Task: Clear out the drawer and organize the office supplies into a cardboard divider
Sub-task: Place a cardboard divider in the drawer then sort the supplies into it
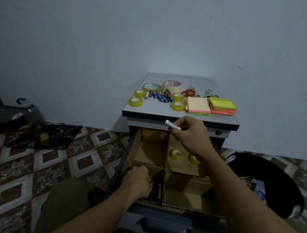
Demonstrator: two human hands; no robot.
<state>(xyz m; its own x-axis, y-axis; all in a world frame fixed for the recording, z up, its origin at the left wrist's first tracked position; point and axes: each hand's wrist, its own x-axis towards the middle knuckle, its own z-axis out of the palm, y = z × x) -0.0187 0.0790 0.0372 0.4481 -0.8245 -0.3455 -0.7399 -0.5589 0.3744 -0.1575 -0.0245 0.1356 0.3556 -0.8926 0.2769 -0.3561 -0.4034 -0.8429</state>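
right hand (189, 133) fingers pinch a white battery (173, 124); a loose pinch could drop it beneath them among tape rolls (176, 154). left hand (137, 180) fingers: grip unclear.

I saw the drawer (130, 147) pulled open under the cabinet top (160, 109), lined with a brown cardboard divider (165, 168) split into four compartments. Two small yellowish tape rolls (176, 154) lay flat in the far right compartment. A dark battery (158, 192), as best I could tell in the dim light, lay in the near left one. A white battery (172, 124) was held above the drawer's back edge. On the top sat more tape rolls (171, 85), a row of batteries (159, 96), red scissors (188, 92) and two sticky-note stacks (211, 105).
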